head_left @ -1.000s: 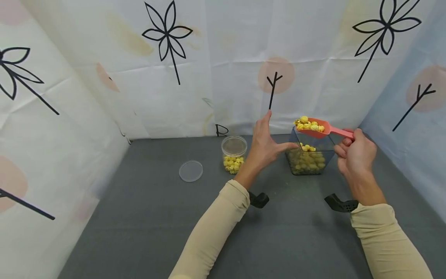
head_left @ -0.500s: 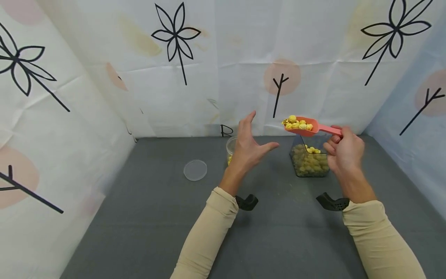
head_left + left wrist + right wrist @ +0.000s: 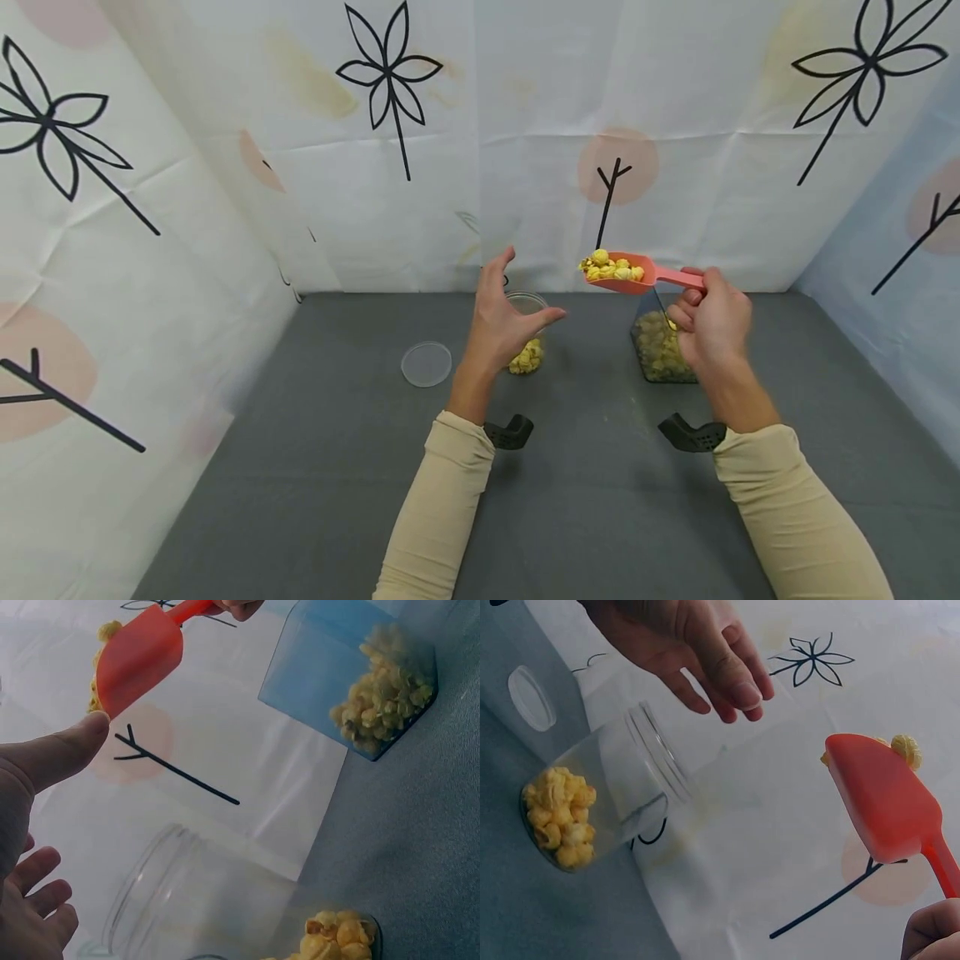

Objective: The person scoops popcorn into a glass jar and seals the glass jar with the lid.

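My right hand (image 3: 716,329) grips the handle of a coral-red scoop (image 3: 633,282) loaded with yellow popcorn (image 3: 600,265), held in the air between two containers. Behind that hand stands a clear bluish square bin (image 3: 660,354) with popcorn in it, partly hidden in the head view. My left hand (image 3: 501,329) is raised with thumb and fingers spread, holding nothing. It overlaps a clear round jar (image 3: 527,354) in the head view; the right wrist view shows the hand apart from and above the jar (image 3: 615,776). Popcorn fills the jar's lower part, and its top is uncovered.
A clear round lid (image 3: 426,364) lies flat on the dark grey table (image 3: 360,467), left of the jar. White cloth walls (image 3: 525,100) with plant drawings rise behind and at the sides. A few crumbs dot the table near the bin.
The loaded scoop in my right hand has moved left from above the bin towards the jar. My left hand has also moved left, away from the bin to beside the jar.
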Demonstrator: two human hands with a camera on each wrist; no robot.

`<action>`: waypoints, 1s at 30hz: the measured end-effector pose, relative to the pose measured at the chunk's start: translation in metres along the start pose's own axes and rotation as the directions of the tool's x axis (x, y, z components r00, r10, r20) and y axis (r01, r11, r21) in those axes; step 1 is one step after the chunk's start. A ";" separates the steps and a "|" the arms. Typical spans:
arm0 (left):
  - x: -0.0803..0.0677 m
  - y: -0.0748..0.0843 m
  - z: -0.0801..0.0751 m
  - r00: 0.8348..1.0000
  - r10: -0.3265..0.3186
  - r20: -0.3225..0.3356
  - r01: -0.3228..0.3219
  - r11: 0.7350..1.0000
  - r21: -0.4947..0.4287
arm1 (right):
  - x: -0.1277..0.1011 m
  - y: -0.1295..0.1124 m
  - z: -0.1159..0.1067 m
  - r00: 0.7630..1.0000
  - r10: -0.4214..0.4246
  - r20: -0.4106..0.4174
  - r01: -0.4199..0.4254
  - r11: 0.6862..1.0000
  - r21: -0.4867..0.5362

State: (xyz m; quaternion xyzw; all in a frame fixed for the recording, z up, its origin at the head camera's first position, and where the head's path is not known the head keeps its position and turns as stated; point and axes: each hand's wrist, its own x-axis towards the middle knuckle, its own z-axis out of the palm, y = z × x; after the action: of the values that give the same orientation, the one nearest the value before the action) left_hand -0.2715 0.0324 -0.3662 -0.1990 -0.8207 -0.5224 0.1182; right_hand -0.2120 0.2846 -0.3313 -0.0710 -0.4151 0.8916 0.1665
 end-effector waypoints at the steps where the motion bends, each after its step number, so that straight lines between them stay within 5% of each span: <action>1: -0.001 -0.002 -0.001 1.000 -0.007 0.008 0.007 1.000 -0.006 | 0.000 0.002 0.001 1.000 0.003 0.003 -0.003 1.000 0.003; 9: -0.005 -0.018 -0.001 0.994 -0.079 0.079 0.082 0.996 -0.032 | -0.001 0.014 0.008 0.999 0.028 0.043 -0.027 0.999 -0.017; 30: -0.003 -0.051 0.005 0.979 -0.155 0.131 0.168 0.981 -0.096 | 0.004 0.062 0.031 0.995 0.090 -0.037 -0.095 0.985 -0.144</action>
State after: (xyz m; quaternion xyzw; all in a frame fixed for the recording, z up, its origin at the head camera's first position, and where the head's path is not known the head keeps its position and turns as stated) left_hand -0.2913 0.0177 -0.4108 -0.1695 -0.8109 -0.5600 0.0137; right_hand -0.2385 0.2264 -0.3580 -0.1158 -0.4727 0.8645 0.1255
